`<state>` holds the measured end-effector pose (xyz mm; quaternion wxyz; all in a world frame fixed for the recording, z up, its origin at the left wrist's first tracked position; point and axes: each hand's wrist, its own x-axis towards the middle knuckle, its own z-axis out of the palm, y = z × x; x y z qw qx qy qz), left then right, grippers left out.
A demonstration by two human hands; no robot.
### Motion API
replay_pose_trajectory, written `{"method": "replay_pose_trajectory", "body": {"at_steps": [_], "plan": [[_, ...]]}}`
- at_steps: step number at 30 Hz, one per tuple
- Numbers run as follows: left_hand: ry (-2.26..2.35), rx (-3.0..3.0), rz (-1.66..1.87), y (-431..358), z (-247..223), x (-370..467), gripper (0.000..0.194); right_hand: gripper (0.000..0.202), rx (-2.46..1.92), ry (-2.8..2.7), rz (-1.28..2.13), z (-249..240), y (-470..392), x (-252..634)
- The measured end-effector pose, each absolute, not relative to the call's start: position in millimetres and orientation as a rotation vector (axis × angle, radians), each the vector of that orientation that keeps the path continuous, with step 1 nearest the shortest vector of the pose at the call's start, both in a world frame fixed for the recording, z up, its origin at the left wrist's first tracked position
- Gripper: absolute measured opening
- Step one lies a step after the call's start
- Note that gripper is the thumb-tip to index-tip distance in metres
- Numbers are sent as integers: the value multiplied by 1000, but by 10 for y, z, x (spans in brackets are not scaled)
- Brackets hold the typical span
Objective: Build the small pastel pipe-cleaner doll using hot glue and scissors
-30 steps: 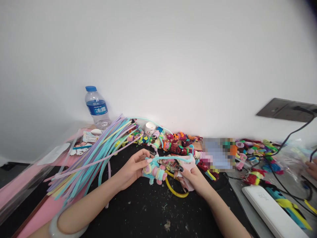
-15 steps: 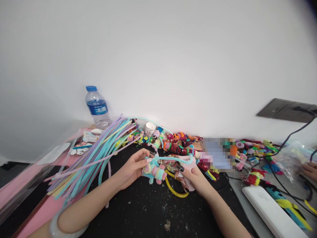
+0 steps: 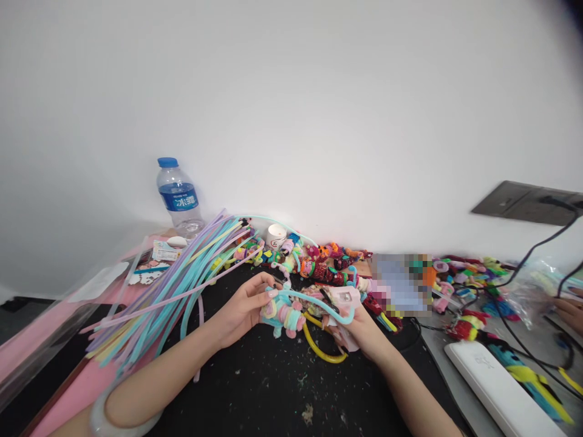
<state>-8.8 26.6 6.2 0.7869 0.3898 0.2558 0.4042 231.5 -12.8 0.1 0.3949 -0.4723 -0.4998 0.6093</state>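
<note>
Close work above a black mat (image 3: 255,394)

Pastel stems (image 3: 186,291) fan across frame left. Below centre are the left hand (image 3: 246,308) and right hand (image 3: 362,331). The right holds a pink tool (image 3: 348,297), its half-hidden fingers apparently curled round it; the left's thumb and fingers pinch a fuzzy figure (image 3: 285,314), lower centre.

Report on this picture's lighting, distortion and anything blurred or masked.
Head view: light looks soft, the wall brighter mid-frame, greyer at left; head view: bottle and socket lean, likely lens distortion; head view: a pixelated patch hides whatever lies beneath; head view: left hand reads fairly clear, while the plastic bag at right looks hazy.
</note>
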Motion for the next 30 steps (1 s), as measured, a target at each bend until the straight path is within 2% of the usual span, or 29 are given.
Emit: {"method": "replay_pose_trajectory", "body": {"at_steps": [30], "plan": [[542,791,924,287,39,-92,9,45,-1289,-1337,1512,110,-156,2296]]}}
